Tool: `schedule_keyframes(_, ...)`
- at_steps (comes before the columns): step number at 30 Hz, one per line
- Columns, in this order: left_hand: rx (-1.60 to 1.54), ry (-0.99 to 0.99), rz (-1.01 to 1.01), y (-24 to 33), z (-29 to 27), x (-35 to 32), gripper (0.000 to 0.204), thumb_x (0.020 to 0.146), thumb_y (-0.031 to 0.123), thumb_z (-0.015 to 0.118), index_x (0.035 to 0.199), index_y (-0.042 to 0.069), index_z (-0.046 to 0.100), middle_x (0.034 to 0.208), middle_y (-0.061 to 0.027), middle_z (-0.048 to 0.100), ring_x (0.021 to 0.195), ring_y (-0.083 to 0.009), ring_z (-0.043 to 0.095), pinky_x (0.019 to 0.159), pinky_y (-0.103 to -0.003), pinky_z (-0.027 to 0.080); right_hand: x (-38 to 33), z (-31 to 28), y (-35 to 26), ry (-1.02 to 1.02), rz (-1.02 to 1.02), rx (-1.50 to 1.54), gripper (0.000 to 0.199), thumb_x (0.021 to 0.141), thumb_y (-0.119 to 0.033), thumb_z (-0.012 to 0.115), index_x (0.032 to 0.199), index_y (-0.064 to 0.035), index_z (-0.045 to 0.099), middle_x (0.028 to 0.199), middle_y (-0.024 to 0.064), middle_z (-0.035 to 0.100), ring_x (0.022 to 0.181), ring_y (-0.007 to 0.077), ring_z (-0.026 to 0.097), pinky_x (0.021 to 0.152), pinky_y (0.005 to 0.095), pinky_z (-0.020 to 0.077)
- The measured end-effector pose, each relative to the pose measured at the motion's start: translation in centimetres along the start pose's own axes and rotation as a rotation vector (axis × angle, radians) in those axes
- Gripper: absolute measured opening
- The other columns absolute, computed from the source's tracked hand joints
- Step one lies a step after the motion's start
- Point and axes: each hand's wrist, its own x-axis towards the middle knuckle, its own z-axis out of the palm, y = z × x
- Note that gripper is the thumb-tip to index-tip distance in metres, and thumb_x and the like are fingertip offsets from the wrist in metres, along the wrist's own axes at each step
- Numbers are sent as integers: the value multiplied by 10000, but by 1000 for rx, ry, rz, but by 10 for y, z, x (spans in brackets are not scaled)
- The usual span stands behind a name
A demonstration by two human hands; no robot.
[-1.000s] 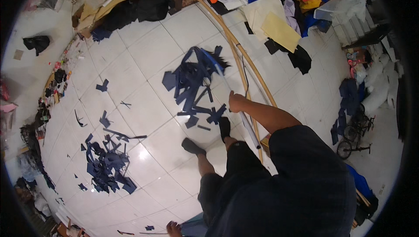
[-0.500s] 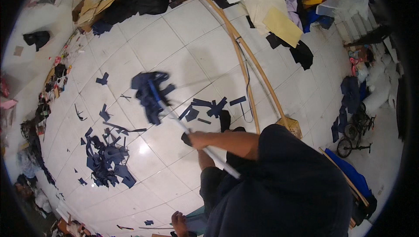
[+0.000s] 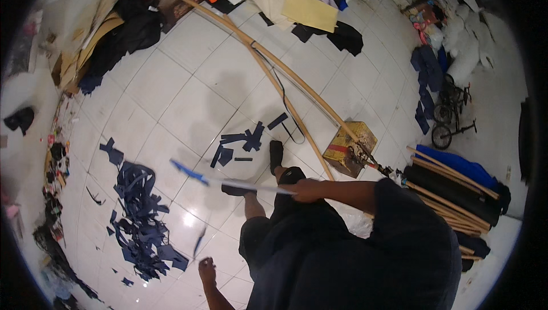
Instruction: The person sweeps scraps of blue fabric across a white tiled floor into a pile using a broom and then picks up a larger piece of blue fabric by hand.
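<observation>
My right hand [image 3: 305, 190] grips a long pale stick [image 3: 240, 184] that reaches left over the white tiled floor [image 3: 188, 99]; its blue tip [image 3: 184, 167] hangs bare just right of a big pile of dark blue fabric scraps [image 3: 140, 219]. My left hand [image 3: 206, 266] hangs low by my side with curled fingers, and a thin dark scrap [image 3: 198, 242] lies just above it. A smaller cluster of blue scraps [image 3: 240, 142] lies ahead of my black shoes [image 3: 276, 154].
Two long wooden poles [image 3: 285, 73] and a black cable cross the floor diagonally. A yellow box [image 3: 349, 148] sits at my right, with rolled fabric and sticks [image 3: 451, 190] beyond it. A small bicycle [image 3: 451, 119] stands far right. Fabric heaps [image 3: 131, 30] line the far edge.
The stick swung from upper right to the left, carrying a clump of blue scraps on its tip; the scraps now lie in the left pile and the tip is bare.
</observation>
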Motion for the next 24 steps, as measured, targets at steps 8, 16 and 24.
schedule_keyframes(8, 88, -114, 515, 246, 154, 87, 236, 833, 217, 547, 949, 13, 557, 786, -48, 561, 654, -130, 548, 556, -234, 435, -96, 48, 149, 172, 260, 58, 626, 849, -270, 456, 1382, -217, 131, 713, 208, 578, 656, 385, 568, 621, 486, 447)
schedule_keyframes(16, 545, -444, 772, 392, 521, 244, 306, 820, 296, 567, 869, -4, 597, 859, -199, 600, 856, -320, 576, 715, -361, 445, -30, 29, 252, 137, 356, 374, 554, 856, -290, 460, 1360, -280, 231, 798, 165, 602, 710, 317, 605, 632, 394, 482)
schedule_keyframes(24, 620, -113, 760, 437, 815, 390, 598, 751, 414, 608, 1098, -48, 454, 1009, -273, 539, 949, -390, 534, 823, -431, 428, -17, 16, 328, 56, 424, 660, 548, 867, -279, 477, 1361, -235, 244, 678, 143, 559, 580, 301, 580, 541, 387, 469)
